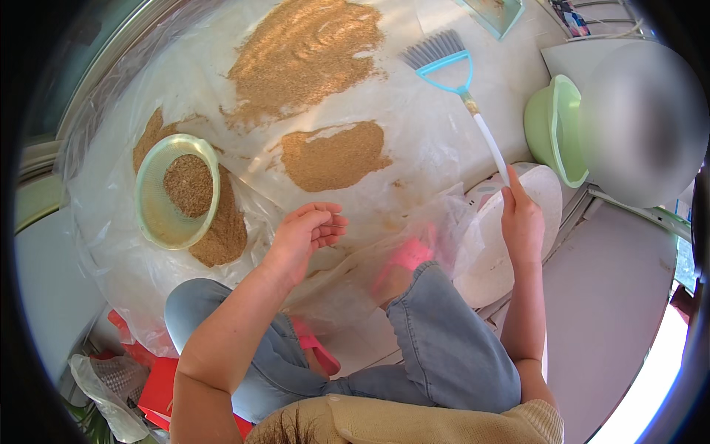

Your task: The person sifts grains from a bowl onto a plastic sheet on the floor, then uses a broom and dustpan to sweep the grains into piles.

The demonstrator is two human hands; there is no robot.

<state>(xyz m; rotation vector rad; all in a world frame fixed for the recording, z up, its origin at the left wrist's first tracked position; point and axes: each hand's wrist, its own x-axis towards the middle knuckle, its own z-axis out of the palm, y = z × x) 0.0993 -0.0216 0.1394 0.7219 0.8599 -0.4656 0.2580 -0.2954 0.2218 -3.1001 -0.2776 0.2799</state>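
Observation:
My right hand grips the white handle of a small broom. Its blue head with grey bristles points away from me, at the upper right of a clear plastic sheet. Loosely curled, my left hand hovers over the sheet; a thin line shows by its fingertips, too fine to identify. Just beyond that hand lies a small pile of brown granular material. Farther off spreads a larger layer of it. To the left, a tilted pale green plastic colander holds coarser brown grains and rests on another brown pile.
A green plastic basin stands at the right, beside a round white lid-like object. A pale green dustpan-like tray is at the top. Red boxes or bags and a clear plastic bag sit at lower left.

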